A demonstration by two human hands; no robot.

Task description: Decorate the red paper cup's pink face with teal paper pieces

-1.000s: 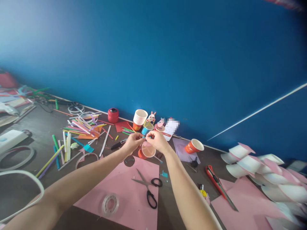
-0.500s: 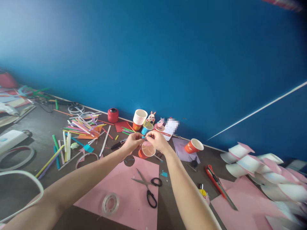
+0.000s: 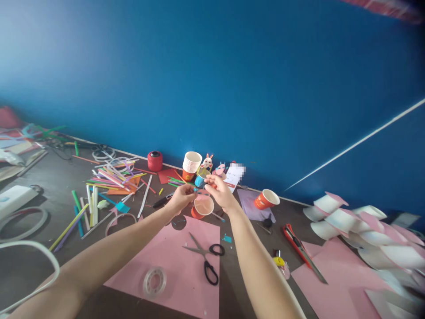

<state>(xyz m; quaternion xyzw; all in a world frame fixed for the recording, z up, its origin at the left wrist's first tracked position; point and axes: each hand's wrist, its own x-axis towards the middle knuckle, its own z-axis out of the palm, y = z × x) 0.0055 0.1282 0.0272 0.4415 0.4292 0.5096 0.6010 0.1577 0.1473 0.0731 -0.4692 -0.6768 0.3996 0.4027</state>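
Note:
My left hand is closed in a pinch on a small blue piece, too small to make out in detail. Just to its right my right hand has thumb and fingers apart, with nothing visible between them. Below both hands stands a red paper cup with a pinkish inside, partly hidden by the left hand. Behind the fingers are a blue cup with a rabbit face above it and a pink decorated cup, partly covered.
Black-handled scissors and a clear tape roll lie on pink paper. At left are coloured strips. A paper-cup stack is near the wall. A red cutter and white rolled pieces lie right.
My right hand has parted from the left, its fingers spreading open. The left hand keeps its pinch on the small blue piece. The camera view has shifted slightly.

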